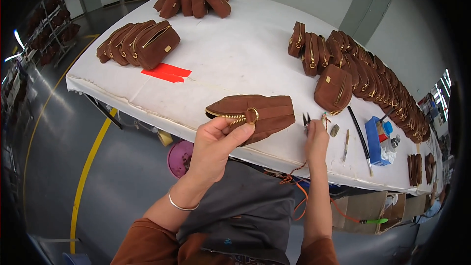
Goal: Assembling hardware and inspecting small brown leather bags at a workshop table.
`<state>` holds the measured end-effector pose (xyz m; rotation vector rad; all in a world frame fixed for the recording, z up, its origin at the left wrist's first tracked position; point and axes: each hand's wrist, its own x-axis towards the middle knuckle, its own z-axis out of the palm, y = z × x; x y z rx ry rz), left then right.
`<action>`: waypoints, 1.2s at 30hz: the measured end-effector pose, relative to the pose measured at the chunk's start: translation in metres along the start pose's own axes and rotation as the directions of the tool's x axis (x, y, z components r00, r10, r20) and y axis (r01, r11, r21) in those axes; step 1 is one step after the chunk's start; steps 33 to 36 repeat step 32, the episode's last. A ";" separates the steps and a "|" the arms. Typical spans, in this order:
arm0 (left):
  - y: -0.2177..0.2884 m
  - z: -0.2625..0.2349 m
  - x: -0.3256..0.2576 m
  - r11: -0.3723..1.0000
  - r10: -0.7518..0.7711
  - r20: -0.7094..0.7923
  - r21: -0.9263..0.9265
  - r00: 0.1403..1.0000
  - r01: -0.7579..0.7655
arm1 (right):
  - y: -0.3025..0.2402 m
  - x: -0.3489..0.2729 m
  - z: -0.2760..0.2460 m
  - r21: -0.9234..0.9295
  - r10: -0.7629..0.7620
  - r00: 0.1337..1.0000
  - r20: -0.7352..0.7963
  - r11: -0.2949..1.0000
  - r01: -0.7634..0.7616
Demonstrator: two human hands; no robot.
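My left hand (218,142) pinches a brown fabric zip pouch (270,113) by its zippered end, over the near edge of the table. Its gold zipper is partly undone, and a gold ring (252,116) sits by my thumb. To the right, my right hand (317,140) is closed around a small dark tool (306,119) with two points, low over the white table. Fingers hide most of that tool, so I cannot make out its exact kind. Just beyond this hand another brown pouch (329,86) lies on the table.
Brown pouches stand in a left group (142,44), a far group (196,0) and a long right row (378,83). Red tape (167,72) marks the white table (235,44). A black-handled brush (360,137), a thin tool (346,145) and a blue bin (374,142) lie at right.
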<state>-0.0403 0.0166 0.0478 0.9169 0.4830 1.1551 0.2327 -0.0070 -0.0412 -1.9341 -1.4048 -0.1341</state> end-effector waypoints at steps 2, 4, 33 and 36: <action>-0.003 0.001 0.000 1.000 0.024 -0.015 0.000 1.000 -0.024 | -0.009 -0.005 -0.013 0.442 0.175 0.984 -0.033 0.886 -0.143; -0.005 0.001 0.002 0.999 0.040 -0.045 -0.007 0.998 -0.040 | -0.048 -0.011 -0.035 0.562 0.197 0.980 -0.013 0.812 -0.156; -0.008 0.012 -0.003 0.995 0.086 -0.023 -0.047 0.996 -0.087 | -0.156 -0.050 -0.067 0.401 -0.348 0.937 0.032 0.863 0.307; -0.008 0.012 -0.003 0.995 0.086 -0.023 -0.047 0.996 -0.087 | -0.156 -0.050 -0.067 0.401 -0.348 0.937 0.032 0.863 0.307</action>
